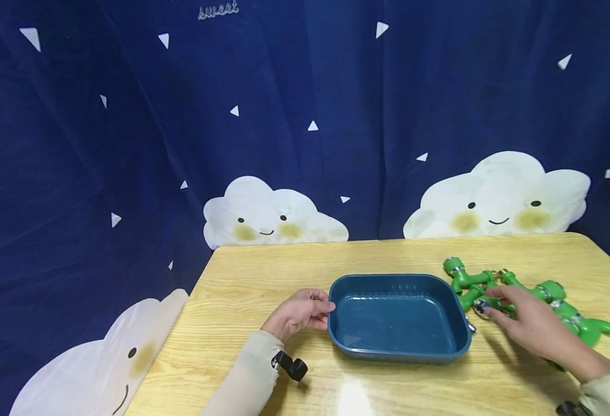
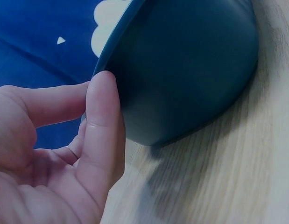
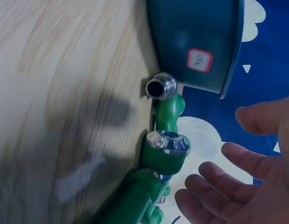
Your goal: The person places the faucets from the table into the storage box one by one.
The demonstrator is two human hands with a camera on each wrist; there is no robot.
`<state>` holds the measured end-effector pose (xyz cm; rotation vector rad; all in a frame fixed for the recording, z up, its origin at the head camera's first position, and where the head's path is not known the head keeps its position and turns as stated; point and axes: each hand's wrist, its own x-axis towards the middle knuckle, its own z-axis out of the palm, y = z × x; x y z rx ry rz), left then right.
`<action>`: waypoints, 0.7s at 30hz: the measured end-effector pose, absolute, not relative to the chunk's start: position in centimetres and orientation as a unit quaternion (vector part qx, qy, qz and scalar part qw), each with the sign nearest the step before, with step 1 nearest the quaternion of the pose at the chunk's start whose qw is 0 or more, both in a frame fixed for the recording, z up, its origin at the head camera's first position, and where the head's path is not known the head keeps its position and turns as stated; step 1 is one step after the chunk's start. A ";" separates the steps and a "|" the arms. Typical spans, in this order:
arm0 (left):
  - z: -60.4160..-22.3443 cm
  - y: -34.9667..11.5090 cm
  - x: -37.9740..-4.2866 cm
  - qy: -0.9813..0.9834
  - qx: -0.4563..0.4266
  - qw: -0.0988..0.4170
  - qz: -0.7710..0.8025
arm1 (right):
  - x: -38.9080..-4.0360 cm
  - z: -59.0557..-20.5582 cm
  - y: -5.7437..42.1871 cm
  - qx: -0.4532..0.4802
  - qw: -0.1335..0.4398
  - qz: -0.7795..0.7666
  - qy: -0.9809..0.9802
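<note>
A dark blue rectangular tray (image 1: 398, 323) stands on the wooden table. My left hand (image 1: 302, 312) pinches its left rim; in the left wrist view the thumb (image 2: 103, 100) lies on the tray's outer wall (image 2: 181, 70). Off the tray's right side, my right hand (image 1: 536, 323) hovers over a loose group of green tap-like fittings (image 1: 588, 329). Its fingers (image 3: 228, 175) are spread and relaxed in the right wrist view, apart from the fittings. One green fitting (image 3: 168, 113) has a chrome threaded end close beside the tray. My right hand partly hides the group.
Several green fittings with chrome collars lie on the table's right side, some touching each other. A small red-bordered label (image 3: 199, 60) is stuck on the tray's outer wall. Behind the wooden table (image 1: 263, 266) hangs a blue curtain (image 1: 284, 69) with printed clouds.
</note>
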<state>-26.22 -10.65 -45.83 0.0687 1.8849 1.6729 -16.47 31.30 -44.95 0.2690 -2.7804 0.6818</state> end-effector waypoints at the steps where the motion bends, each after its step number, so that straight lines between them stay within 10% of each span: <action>1: -45.8 -10.6 -26.2 0.712 0.026 0.306 0.631 | -16.6 -44.9 31.5 0.094 0.125 0.233 -0.960; 21: -46.0 -10.7 -26.2 0.704 0.027 0.317 0.635 | -18.4 -45.0 34.1 0.053 0.030 0.191 -0.980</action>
